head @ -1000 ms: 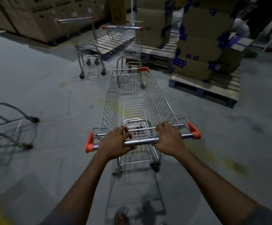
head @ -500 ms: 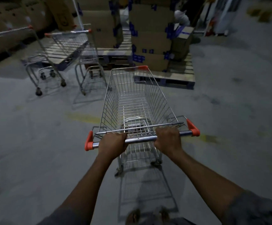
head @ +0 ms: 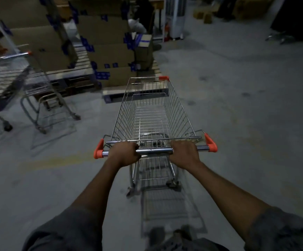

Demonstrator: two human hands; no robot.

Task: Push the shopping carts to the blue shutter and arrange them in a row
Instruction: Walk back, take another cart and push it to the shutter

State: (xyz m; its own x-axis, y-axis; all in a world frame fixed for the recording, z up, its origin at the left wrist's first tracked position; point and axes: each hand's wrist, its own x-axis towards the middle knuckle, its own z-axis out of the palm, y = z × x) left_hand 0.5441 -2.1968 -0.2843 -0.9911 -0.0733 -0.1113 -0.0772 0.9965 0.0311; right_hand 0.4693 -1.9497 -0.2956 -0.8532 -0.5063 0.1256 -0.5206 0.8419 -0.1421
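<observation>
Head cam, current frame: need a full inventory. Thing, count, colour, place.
pushed cart: 1, silver wire with orange corner caps, centre, basket empty
handle bar: 1, silver with orange ends, near end of that cart
parked carts: 2 as far as the blur allows, silver, left; the farther one is cut by the frame edge
cardboard boxes: several, brown with blue markings, stacked upper left to centre
pallets: at least 2, pale wood, under the boxes
white unit: 1, upright, top centre-right, too blurred to identify
floor: grey, faint yellow line at left
left hand: 1, grip on the bar left of middle
right hand: 1, grip on the bar right of middle
</observation>
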